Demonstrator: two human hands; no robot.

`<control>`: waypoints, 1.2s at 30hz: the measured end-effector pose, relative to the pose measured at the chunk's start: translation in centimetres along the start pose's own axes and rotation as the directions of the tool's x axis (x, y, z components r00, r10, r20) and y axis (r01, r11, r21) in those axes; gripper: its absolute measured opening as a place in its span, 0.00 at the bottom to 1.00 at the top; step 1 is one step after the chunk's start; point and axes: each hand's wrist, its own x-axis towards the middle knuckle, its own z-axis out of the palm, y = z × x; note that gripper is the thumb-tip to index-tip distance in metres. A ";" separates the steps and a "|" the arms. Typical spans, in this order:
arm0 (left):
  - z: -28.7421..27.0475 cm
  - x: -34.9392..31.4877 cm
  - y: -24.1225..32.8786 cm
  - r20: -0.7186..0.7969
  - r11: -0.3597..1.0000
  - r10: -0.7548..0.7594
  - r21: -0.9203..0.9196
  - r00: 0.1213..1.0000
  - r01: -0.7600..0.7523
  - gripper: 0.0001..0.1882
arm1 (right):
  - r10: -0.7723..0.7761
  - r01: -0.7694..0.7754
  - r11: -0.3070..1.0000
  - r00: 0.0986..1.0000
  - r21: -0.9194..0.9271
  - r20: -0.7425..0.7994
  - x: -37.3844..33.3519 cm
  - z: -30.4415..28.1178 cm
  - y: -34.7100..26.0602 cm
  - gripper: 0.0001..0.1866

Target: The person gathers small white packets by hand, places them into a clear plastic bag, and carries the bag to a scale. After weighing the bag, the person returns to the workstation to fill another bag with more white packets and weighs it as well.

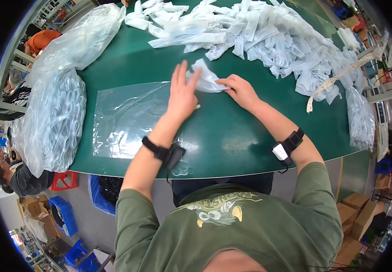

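Observation:
A small whitish plastic packet [208,80] lies on the green table between my hands. My right hand [242,92] pinches its right corner with thumb and fingers. At the packet's left edge, my left hand [182,90] has its fingers stretched out and apart, slightly blurred; I cannot tell whether it touches the packet. Under and left of my left wrist, a large clear plastic bag [125,120] is spread flat. Beyond my hands a big heap of similar whitish packets [268,36] covers the far side.
A clear sack of looped white cords or tubing [60,120] stands at the table's left edge, with another bulky plastic bag [85,38] behind it. At the right edge hangs a filled clear bag [360,119]. Blue bins [63,215] and cardboard boxes [354,217] sit on the floor.

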 end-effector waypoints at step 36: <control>-1.5 -4.7 4.8 0.431 0.920 0.129 -0.389 0.893 0.055 0.34 | -0.049 0.058 0.998 0.946 -0.021 0.321 5.1 -5.0 -3.4 0.11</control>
